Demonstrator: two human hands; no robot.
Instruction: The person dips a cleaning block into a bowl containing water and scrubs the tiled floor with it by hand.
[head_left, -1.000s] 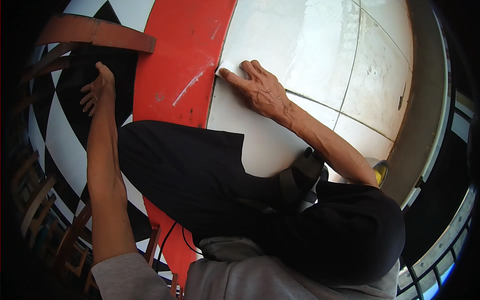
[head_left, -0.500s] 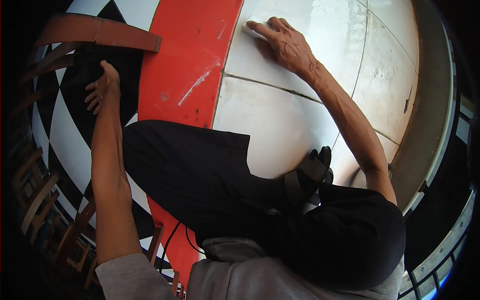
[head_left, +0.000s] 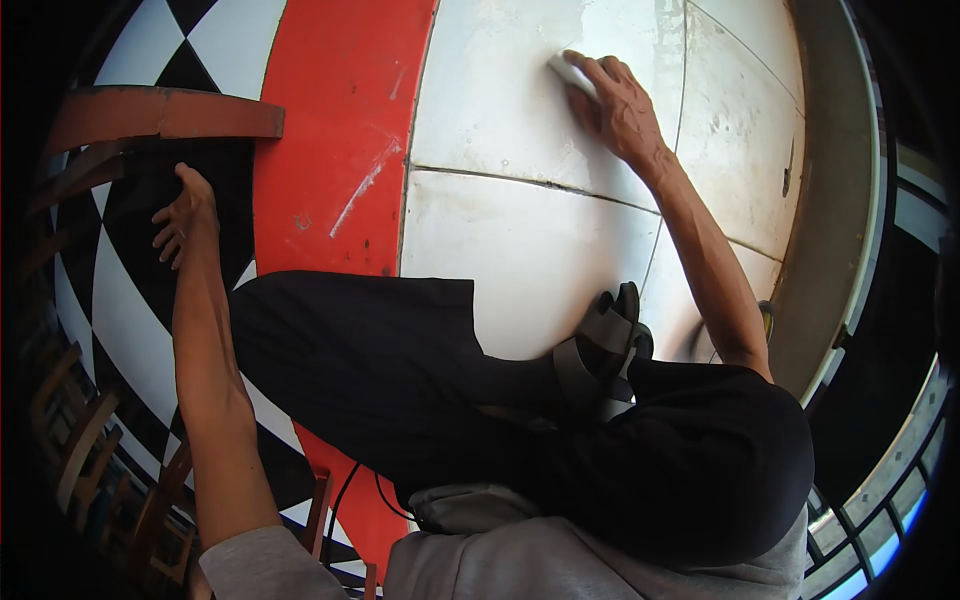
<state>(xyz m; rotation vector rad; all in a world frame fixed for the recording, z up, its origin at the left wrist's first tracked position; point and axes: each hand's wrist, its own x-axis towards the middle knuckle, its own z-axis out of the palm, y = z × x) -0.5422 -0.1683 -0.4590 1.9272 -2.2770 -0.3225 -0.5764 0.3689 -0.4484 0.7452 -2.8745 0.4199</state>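
Note:
My right hand (head_left: 622, 108) is closed around a small white pad (head_left: 568, 68), which it presses to the white tiled surface (head_left: 490, 90). Only the pad's edge shows past the fingers, so its exact kind is unclear. Wet-looking smears mark the tile around this hand. Over on the left, my left hand (head_left: 188, 215) hangs with fingers spread and nothing in it, above the black-and-white checkered floor (head_left: 140, 290). Just beyond its fingertips is a reddish-brown wooden piece of furniture (head_left: 170, 112).
A red painted strip (head_left: 325, 190) with scuffs borders the white tiles. My knees in black trousers (head_left: 370, 340) and a sandal (head_left: 595, 350) take up the lower middle. Wooden furniture (head_left: 85, 450) stands at lower left; a raised edge (head_left: 835, 200) runs along the right.
My right hand has slid the white pad across the tile, away from the red strip. My left hand stays open. The whole view has shifted slightly.

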